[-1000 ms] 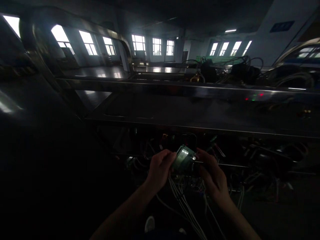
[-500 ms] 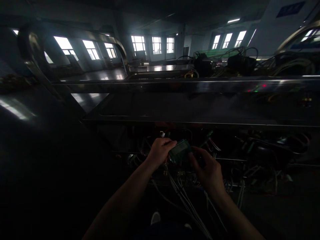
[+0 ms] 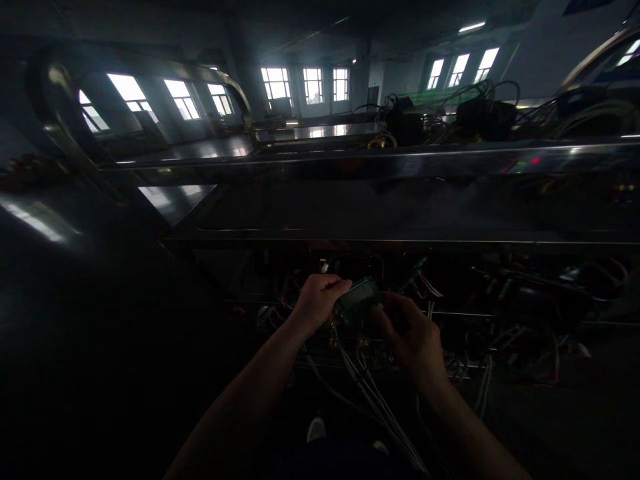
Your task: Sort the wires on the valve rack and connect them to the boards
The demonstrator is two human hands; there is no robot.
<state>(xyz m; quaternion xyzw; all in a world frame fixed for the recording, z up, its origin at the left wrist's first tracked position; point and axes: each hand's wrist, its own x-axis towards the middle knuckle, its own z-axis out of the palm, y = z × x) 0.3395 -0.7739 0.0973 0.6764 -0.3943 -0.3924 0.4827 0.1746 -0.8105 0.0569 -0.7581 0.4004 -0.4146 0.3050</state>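
Note:
A green circuit board with a grey rectangular display (image 3: 358, 297) is held tilted just in front of the cart's lower shelf. My left hand (image 3: 319, 301) grips its left edge, thumb on top and fingers hidden beneath. On the board's right side, my right hand (image 3: 413, 333) has its thumb and fingers closed at the edge; the dim light hides exactly what they pinch. Pale wires (image 3: 370, 393) hang below the board and run down toward the lower right.
A metal cart with a shiny top rail (image 3: 310, 163) and a middle shelf (image 3: 320, 210) stands ahead. Tangled wiring and dark parts (image 3: 530, 300) fill the lower shelf at right. More cables and black units (image 3: 485, 120) lie on top. A curved handle (image 3: 60, 100) rises at left.
Both hands keep hold of the board in nearly the same place. The right fingers have shifted slightly at its edge, and the camera view has tilted a little.

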